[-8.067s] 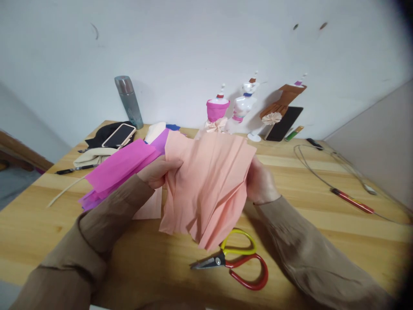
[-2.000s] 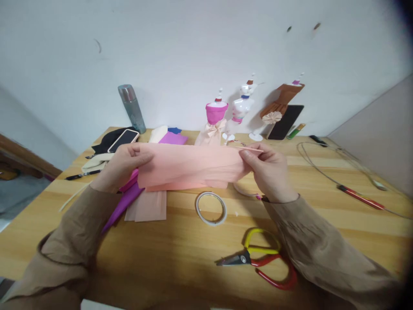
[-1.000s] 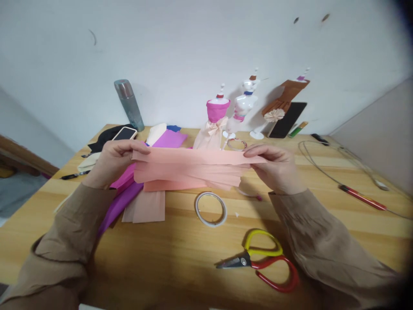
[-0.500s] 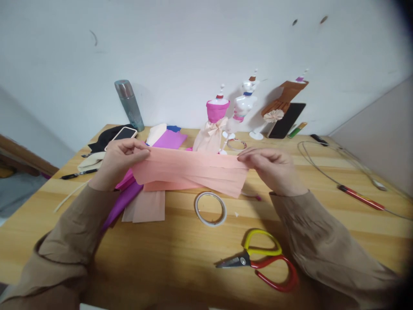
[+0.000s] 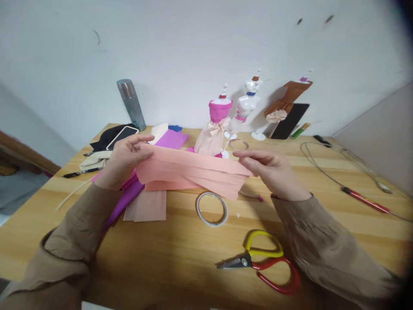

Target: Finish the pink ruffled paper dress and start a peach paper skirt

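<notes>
A pleated strip of peach crepe paper [image 5: 193, 168] is stretched between my two hands above the table. My left hand [image 5: 127, 155] pinches its left end with thumb and fingers. At the other end my right hand [image 5: 267, 170] grips the upper right corner, index finger extended along the top. Several overlapping folds run lengthwise across the strip. Just below it lies a roll of double-sided tape [image 5: 198, 211]. Scissors with one yellow and one red handle [image 5: 245, 260] rest nearer to me, blades pointing left.
Purple and pale pink paper sheets [image 5: 150, 206] lie under my left forearm. Behind stand a mini mannequin in a pink dress [image 5: 220, 112], a white mannequin [image 5: 248, 103] and one in brown [image 5: 292, 92]. A flask [image 5: 130, 103], a phone [image 5: 122, 135] and a red-handled corded tool [image 5: 364, 200] lie around.
The fingers of both hands have loosened and straightened a little at the strip's ends. The strip sags slightly more. The whole view has shifted slightly.
</notes>
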`<move>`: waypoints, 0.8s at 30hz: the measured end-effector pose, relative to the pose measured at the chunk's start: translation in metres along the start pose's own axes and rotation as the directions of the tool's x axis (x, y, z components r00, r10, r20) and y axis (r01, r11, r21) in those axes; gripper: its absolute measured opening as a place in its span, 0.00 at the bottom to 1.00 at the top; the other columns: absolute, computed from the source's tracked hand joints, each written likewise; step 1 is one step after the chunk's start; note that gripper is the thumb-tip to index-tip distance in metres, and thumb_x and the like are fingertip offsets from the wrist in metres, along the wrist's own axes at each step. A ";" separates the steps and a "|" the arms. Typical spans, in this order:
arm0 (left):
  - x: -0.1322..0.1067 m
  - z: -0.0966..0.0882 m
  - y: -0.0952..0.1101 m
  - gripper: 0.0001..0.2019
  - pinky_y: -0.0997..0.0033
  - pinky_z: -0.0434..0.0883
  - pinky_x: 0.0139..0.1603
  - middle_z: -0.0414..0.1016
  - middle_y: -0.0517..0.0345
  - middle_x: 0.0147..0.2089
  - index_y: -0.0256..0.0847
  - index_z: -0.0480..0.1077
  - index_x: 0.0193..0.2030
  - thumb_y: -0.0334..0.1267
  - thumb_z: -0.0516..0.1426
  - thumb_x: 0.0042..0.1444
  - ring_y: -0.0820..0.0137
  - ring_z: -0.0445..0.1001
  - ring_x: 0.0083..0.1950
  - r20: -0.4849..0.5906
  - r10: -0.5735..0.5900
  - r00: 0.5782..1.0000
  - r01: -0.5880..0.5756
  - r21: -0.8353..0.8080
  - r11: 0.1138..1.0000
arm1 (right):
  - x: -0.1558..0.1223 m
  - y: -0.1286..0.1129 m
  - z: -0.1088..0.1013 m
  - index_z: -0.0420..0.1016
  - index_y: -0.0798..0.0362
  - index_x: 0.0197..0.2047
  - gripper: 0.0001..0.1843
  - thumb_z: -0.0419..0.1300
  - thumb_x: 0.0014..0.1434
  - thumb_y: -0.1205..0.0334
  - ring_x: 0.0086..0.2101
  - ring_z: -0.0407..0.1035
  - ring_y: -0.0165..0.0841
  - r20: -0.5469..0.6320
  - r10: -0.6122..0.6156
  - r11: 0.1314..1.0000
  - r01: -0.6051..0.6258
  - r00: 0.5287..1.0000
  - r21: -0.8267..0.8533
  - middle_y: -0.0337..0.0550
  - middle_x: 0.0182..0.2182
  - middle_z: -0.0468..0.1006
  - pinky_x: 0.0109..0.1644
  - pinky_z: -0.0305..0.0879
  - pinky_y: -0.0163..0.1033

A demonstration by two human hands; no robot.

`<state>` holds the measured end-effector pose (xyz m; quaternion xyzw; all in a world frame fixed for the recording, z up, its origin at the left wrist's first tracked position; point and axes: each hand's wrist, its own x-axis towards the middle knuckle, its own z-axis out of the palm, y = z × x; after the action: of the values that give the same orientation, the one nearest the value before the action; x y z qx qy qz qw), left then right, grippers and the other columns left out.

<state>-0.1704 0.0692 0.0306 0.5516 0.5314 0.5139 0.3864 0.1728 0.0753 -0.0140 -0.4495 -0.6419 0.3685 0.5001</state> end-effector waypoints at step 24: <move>0.000 -0.008 0.000 0.06 0.74 0.66 0.26 0.77 0.56 0.27 0.38 0.78 0.33 0.35 0.65 0.46 0.73 0.71 0.26 0.091 -0.064 0.994 0.059 0.062 0.996 | 0.004 -0.010 -0.005 0.75 0.48 0.30 0.08 0.58 0.60 0.59 0.30 0.68 0.36 0.288 -0.326 0.803 0.425 0.900 -0.418 0.43 0.27 0.73 0.36 0.63 0.43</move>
<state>-0.1780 0.0683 0.0322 0.5694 0.5446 0.4595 0.4099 0.1755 0.0763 -0.0022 -0.3806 -0.8356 0.1383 0.3713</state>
